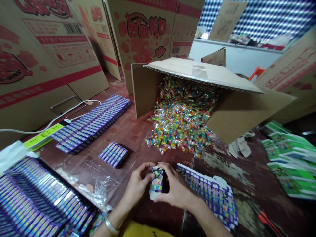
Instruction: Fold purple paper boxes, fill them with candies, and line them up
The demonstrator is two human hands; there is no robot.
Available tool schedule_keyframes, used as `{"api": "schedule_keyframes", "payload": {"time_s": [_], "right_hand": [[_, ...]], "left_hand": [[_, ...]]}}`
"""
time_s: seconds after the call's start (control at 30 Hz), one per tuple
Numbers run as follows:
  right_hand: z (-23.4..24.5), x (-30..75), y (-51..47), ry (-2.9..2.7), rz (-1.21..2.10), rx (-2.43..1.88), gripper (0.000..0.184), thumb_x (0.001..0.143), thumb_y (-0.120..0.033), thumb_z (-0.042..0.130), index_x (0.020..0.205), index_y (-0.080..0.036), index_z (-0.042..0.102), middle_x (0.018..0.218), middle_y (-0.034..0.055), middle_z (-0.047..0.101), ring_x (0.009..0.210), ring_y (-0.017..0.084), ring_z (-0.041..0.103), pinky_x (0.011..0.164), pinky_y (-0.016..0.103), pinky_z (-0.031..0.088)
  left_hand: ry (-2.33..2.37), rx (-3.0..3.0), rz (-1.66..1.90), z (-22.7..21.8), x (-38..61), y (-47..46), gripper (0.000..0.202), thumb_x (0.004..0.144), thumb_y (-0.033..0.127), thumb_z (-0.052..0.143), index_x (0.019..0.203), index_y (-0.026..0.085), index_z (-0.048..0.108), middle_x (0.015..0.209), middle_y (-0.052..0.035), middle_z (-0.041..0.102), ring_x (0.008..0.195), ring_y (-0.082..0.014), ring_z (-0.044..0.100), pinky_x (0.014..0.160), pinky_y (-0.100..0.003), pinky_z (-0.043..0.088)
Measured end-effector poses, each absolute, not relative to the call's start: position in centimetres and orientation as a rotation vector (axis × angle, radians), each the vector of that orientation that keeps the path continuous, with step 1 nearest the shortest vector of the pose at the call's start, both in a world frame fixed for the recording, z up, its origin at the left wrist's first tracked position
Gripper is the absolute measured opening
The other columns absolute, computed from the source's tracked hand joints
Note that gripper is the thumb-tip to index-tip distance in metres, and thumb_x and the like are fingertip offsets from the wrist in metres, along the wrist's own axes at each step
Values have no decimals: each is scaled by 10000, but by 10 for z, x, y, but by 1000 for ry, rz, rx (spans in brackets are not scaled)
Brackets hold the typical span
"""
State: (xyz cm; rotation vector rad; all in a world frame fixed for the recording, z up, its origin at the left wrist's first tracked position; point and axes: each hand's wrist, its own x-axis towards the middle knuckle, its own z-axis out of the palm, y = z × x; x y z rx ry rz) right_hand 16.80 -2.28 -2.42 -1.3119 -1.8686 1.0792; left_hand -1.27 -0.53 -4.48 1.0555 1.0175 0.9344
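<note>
A small purple candy box (157, 179) with a cartoon figure is held between both hands above the table; its white flap shows at the near end. My left hand (140, 179) grips its left side, with the thumb on the front face. My right hand (176, 187) has its fingers at the far right corner and its thumb by the white flap. Just right of my right hand lies a row of overlapping flattened purple boxes (209, 189). Beyond the hands, wrapped colourful candies (181, 128) spill out of a cardboard carton (232, 112) lying on its side.
A small block of purple boxes (113, 154) stands left of the hands. Long rows of boxes (91, 121) lie behind it, beside a yellow-green power strip (44, 136). More packed boxes (29, 197) fill the near left. Green packages (291, 158) and red-handled scissors (268, 220) lie at right.
</note>
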Motion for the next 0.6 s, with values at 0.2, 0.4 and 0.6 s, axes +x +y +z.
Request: {"api": "schedule_keyframes", "payload": {"time_s": [0.2,0.4,0.6], "right_hand": [[-34,176,8,-2046,1002,-1304,886,581,-390,830,1340,-283,386,1342,81,498,1209,272,492,986,407,429],[-63,173,67,-2030,270,-1660,272,774,-366,687,969,-208,581,996,114,626,1009,286,560,831,397,468],[-69,175,72,-1987,175,-1645,175,914,-264,474,822,-205,611,832,96,665,815,217,618,719,304,451]], "left_hand": [[1151,1121,986,-52,-27,0,257,742,295,719,866,150,548,825,-28,609,757,-153,590,687,-240,483],[1287,987,928,-53,-47,0,418,708,371,710,960,206,420,803,30,537,571,-123,569,455,-221,486],[1247,935,824,-45,-53,-5,460,714,291,636,1127,158,483,1015,-63,593,757,-195,645,703,-342,555]]}}
